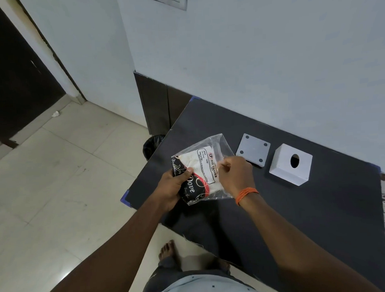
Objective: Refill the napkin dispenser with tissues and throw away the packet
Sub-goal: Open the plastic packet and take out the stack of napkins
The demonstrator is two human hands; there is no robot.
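Observation:
A clear plastic tissue packet with a black and red printed end and white tissues inside is held above the black table's left part. My left hand grips its black printed end from below. My right hand, with an orange thread band on the wrist, pinches the packet's right side where the white tissues show. The white cube-shaped napkin dispenser cover, with a round hole on its face, rests on the table to the right. Its flat white base plate with dark corner dots lies apart, between cover and packet.
The black table stands against a white wall. A black bin with a dark liner sits on the tiled floor at the table's left far corner. A dark doorway is at far left. My bare foot is beside the table's near edge.

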